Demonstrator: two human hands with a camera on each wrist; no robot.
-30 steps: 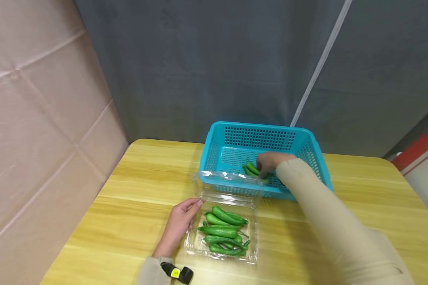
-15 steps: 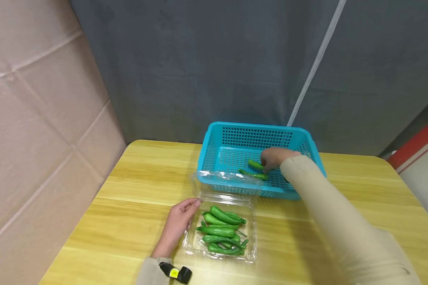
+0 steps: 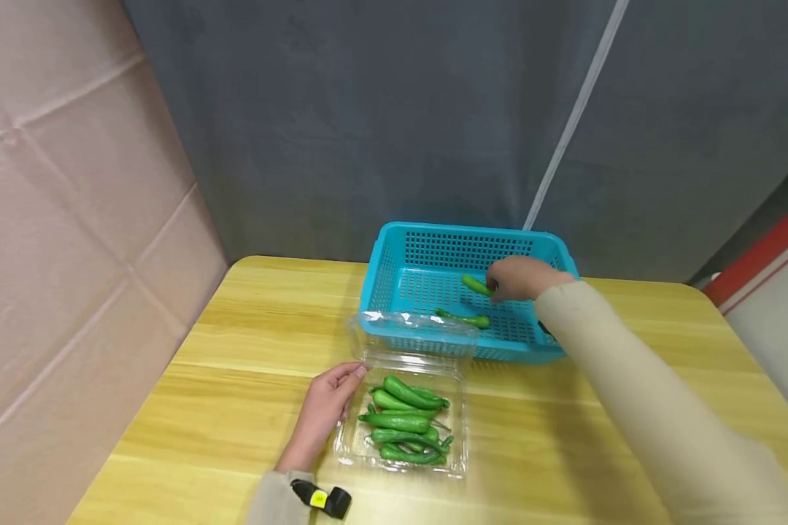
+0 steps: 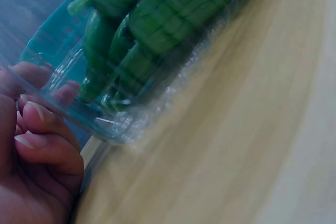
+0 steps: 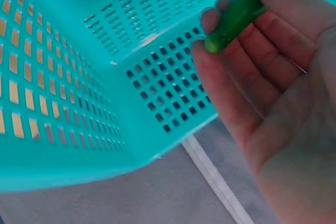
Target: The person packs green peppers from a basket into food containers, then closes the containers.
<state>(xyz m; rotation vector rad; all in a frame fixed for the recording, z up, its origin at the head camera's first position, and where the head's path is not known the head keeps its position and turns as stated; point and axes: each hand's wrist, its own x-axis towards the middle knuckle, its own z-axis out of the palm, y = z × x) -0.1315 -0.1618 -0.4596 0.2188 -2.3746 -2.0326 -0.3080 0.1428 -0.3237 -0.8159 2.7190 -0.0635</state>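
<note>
Over the blue-green plastic basket point(image 3: 374, 292), my right hand point(image 3: 519, 277) grips a green chili pepper point(image 3: 476, 284) between thumb and fingers. The right wrist view shows the pepper point(image 5: 236, 19) lying across the curled fingers. Another green pepper point(image 3: 462, 319) lies on the basket floor. Nearer me stands a clear hinged plastic box point(image 3: 456, 456), lid raised against the basket's front side. Several green peppers point(image 3: 400, 423) lie stacked in it. My left hand point(image 3: 325, 405) pinches the box's left edge near the hinge, its fingers at the clear wall in the left wrist view.
Both containers stand on a wood-grain table point(image 3: 256, 321). A grey curtain point(image 3: 341, 131) hangs behind the table, and a pinkish padded wall point(image 3: 72, 219) rises on the left. A red and white panel point(image 3: 771, 262) stands at the right.
My right hand has risen from the basket floor and moved right, lifting one pepper off the pair there. The left hand stays at the box's edge. The view has shifted slightly.
</note>
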